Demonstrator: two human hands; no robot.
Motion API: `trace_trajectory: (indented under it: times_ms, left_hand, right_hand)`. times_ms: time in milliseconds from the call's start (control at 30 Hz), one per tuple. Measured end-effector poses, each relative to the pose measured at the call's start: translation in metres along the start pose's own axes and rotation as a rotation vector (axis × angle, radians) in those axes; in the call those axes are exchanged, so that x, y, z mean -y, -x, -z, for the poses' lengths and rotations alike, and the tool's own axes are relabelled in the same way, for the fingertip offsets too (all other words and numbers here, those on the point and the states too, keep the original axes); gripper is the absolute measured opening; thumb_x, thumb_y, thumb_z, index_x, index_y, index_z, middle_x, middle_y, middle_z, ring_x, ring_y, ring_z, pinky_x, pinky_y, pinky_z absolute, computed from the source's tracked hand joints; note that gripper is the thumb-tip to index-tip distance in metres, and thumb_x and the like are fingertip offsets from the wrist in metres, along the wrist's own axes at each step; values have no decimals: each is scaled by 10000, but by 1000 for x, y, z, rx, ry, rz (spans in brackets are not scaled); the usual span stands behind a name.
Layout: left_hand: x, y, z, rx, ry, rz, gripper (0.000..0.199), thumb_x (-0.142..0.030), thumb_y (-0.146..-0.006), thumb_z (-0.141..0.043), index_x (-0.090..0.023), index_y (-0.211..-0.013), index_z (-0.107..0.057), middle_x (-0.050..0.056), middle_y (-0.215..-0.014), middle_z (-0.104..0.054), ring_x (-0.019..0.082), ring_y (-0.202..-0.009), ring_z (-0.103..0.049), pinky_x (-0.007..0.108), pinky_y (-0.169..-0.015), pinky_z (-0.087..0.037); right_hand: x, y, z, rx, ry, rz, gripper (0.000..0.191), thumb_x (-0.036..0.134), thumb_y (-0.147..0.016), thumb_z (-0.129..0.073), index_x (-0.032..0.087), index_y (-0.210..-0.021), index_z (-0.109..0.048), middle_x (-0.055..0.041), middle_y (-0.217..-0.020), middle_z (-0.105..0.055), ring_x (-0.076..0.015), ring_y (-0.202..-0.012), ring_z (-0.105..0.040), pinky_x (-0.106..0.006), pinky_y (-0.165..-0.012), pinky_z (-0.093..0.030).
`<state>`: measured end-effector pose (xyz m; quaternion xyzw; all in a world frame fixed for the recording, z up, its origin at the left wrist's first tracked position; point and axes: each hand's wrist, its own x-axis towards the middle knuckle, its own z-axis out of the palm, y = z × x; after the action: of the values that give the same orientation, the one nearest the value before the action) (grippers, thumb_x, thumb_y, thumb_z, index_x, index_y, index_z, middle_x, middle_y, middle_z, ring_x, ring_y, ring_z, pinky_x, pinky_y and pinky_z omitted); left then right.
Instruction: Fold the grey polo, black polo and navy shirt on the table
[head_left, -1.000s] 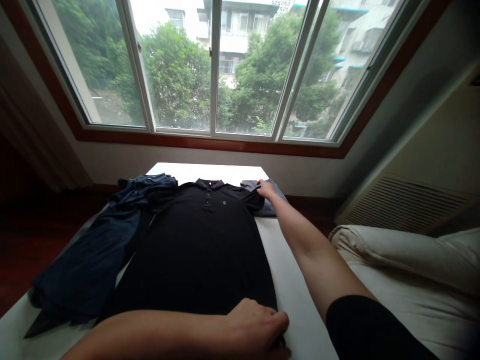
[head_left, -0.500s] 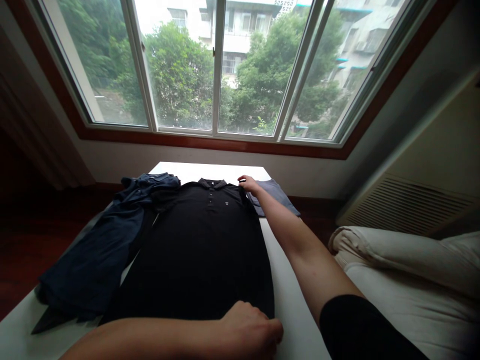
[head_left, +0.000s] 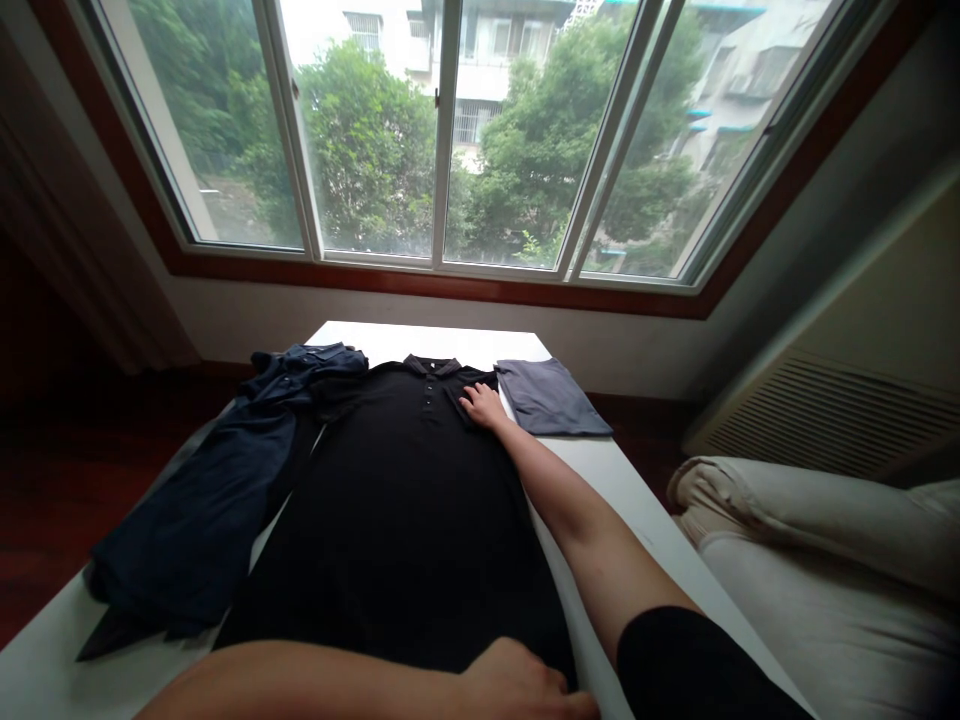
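A black polo shirt [head_left: 405, 520] lies spread on the white table [head_left: 637, 540], collar toward the window and buttons facing up. Across the near side of it reaches my left arm. My left hand [head_left: 525, 685] is closed at the shirt's near right corner, fingers curled on the edge of the cloth. My right hand [head_left: 484, 404] rests flat near the shirt's right shoulder, its fingers apart on the sleeve, which is turned inward over the chest. Just beyond that hand, a folded grey garment [head_left: 555, 398] is laid on the table.
Dark blue garments [head_left: 217, 500] lie in a loose pile along the table's left side. To the right stands a light-coloured padded seat [head_left: 832, 580]. Behind the table are a wall and a wide window [head_left: 442, 150].
My right hand has moved inward and nearer from the shoulder edge, bringing the right sleeve over the chest; its fingers have spread. My left hand has shifted slightly right and nearer.
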<state>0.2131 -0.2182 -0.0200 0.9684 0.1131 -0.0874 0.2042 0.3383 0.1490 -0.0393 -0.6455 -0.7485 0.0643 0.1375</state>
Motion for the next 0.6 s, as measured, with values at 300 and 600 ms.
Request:
trace_trajectory:
  times_ms: [300, 600]
  left_hand:
    - [3, 7, 12, -403, -230, -122, 497, -452, -1081, -463, -280, -1543, -399, 84, -1184, -697, 259, -988, -661, 363, -780, -493]
    - [47, 26, 46, -326, -97, -238, 465, -494, -1024, -545, -233, -1408, -579, 99, -1460, -598, 289, -1365, -538, 466, -1158, -392]
  right_hand:
    - [1, -5, 17, 13, 77, -8, 539, 549, -1046, -503, 207, -1457, -570, -181, -1472, -553, -323, -1394, -489, -404, -1136, -386]
    - [23, 43, 20, -19, 214, 46, 516, 517, -922, -673, 205, -1326, -597, -208, -1327, -606, -385, -1235, -568, -446, -972, -476]
